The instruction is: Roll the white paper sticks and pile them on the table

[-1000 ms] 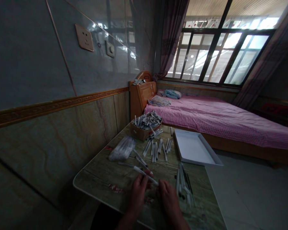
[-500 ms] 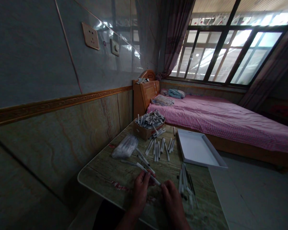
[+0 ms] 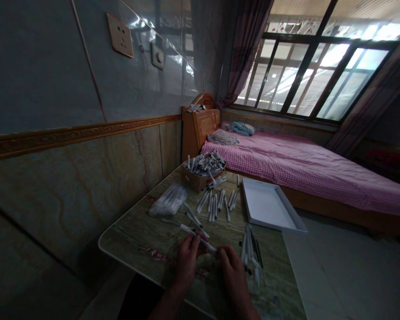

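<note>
My left hand (image 3: 186, 260) is closed around a slim whitish pen (image 3: 208, 245) above the front of the table. The fingers of my right hand (image 3: 232, 269) pinch the pen's right end, and the tip is hidden there. Beyond my left fingers a pale tube (image 3: 187, 229) with a thin dark end points left; whether it belongs to the same pen I cannot tell. Just behind lie a few loose pens (image 3: 195, 218). To the right of my right hand is a group of clear tubes and dark thin sticks (image 3: 251, 249).
A cardboard box (image 3: 195, 181) heaped with pens stands at the table's (image 3: 133, 240) far side. Rows of pens (image 3: 213, 206) lie before it, beside a clear plastic bag (image 3: 169, 200). A shallow white tray (image 3: 270, 204) overhangs the right edge. Behind is a bed (image 3: 286, 160); a tiled wall runs left.
The view has shifted slightly, so the table and its contents sit a little further left and higher. Both hands keep hold of the pen, with the right fingers still at its right end.
</note>
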Demonstrator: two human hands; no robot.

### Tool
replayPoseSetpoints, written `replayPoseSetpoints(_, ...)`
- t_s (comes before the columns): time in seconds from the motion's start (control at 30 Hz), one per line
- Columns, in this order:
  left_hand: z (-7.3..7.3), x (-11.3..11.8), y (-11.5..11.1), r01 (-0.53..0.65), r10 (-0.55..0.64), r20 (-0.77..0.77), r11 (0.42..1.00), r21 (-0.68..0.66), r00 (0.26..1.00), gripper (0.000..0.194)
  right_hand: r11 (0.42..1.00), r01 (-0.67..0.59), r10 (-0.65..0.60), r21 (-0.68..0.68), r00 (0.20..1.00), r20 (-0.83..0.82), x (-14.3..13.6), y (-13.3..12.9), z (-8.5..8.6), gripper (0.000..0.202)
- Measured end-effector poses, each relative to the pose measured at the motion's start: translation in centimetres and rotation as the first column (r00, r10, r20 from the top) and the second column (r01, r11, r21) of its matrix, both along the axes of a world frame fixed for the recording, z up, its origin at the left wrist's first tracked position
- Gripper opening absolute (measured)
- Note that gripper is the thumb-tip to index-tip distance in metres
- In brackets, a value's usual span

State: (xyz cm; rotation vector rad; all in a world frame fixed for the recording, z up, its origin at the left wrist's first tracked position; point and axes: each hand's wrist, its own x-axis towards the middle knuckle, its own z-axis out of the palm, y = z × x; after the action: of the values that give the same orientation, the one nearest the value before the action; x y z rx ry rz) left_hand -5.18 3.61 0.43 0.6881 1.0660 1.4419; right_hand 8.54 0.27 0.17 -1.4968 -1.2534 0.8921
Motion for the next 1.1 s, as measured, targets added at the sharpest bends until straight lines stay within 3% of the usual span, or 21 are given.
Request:
replayPoseSetpoints(0.13, -0.2, 0.0, 0.2, -0.014, 0.014, -0.013, 1.000, -0.002, 1.000, 0.050, 0.999, 0.011, -0.009, -0.032, 0.998, 0.063, 0.0, 0.4, -0.4, 0.042)
replayPoseSetpoints(0.37, -0.5, 0.0, 0.3, -0.010, 0.010, -0.029, 1.000, -0.006, 1.000, 0.048, 1.000, 0.011, -0.011, 0.002, 0.999, -0.037, -0.1, 0.3, -0.7, 0.033)
replayPoseSetpoints(0.57, -0.4, 0.0, 0.3, -0.031, 0.031, -0.014, 1.000, -0.002, 0.999, 0.050, 0.999, 0.044, -0.044, -0.006, 0.999, 0.022, -0.5, 0.7, -0.4, 0.036)
replayPoseSetpoints(0.83, -0.9, 0.1, 0.4, -0.090, 0.091, 0.016, 0.996, -0.018, 0.996, 0.049, 0.993, 0.094, -0.083, 0.069, 0.986, -0.147, -0.2, 0.4, -0.8, 0.021)
replayPoseSetpoints(0.97, -0.9, 0.0, 0.4, -0.092, 0.092, 0.002, 0.996, -0.009, 0.996, 0.046, 0.990, 0.133, -0.130, 0.052, 0.990, -0.056, 1.5, -0.5, -1.1, 0.023)
replayPoseSetpoints(1.1, -0.8, 0.0, 0.3, -0.063, 0.063, 0.014, 0.998, -0.020, 0.998, 0.044, 0.994, 0.090, -0.101, 0.060, 0.973, 0.208, 3.0, -2.2, -0.6, 0.012)
